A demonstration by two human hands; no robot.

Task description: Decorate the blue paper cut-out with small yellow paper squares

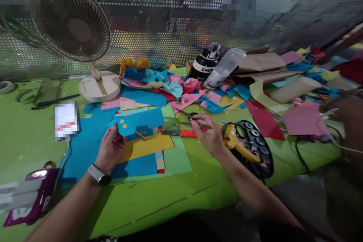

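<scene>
My left hand (111, 144), with a watch on its wrist, pinches a small blue paper piece (131, 124). Small yellow squares (123, 123) lie on that piece. In my right hand (209, 136) is a slim metal tool that looks like tweezers (204, 125); its two pointed arms are spread towards the left. Part of the tool is hidden by my fingers. Just below its tips lies a utility knife (188, 133) with an orange-red handle. Under my left hand are stacked coloured sheets, among them a yellow strip (150, 146) and a large blue sheet (82, 151).
A fan (99, 86) stands at the back left, near a phone (67, 120). A purple device (39, 193) sits front left. Paper scraps (184, 92), a black bottle (202, 66) and a clear bottle (227, 66) are behind. Right lies a yellow glue gun (241, 147) on a black tray (262, 145).
</scene>
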